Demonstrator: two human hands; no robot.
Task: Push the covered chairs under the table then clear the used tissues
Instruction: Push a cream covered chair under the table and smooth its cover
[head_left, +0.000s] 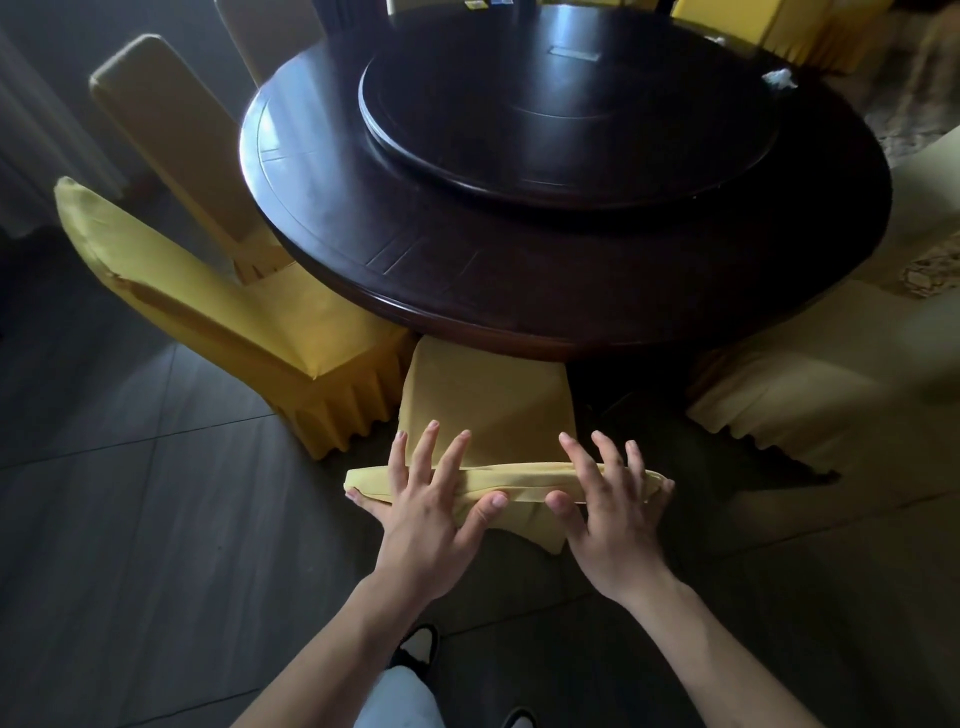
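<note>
- Head view: my left hand (423, 512) and right hand (605, 506) both lie over the top edge of the chair (488, 410) straight in front of me, fingers spread across the front of the backrest, thumbs on my side of it. A loose flat hold on the cover, not a tight pinch.
- Its seat front is at the rim of the tabletop (467, 270), part of it already beneath; most of the seat shows, so I judge this chair only partly in.
- To push well I'd keep both hands level and press evenly, so the chair runs straight and doesn't twist toward the left chair (218, 317), which stands just beside it.
- The cover is slack fabric and may slide on the frame; I'd press through to the hard backrest and go slowly.
- Another pale chair (810, 364) on the right sits angled out, so it looks undone.
- A crumpled tissue (778, 79) lies near the far right rim of the tabletop, well apart from my hands; that comes after the chairs.
</note>
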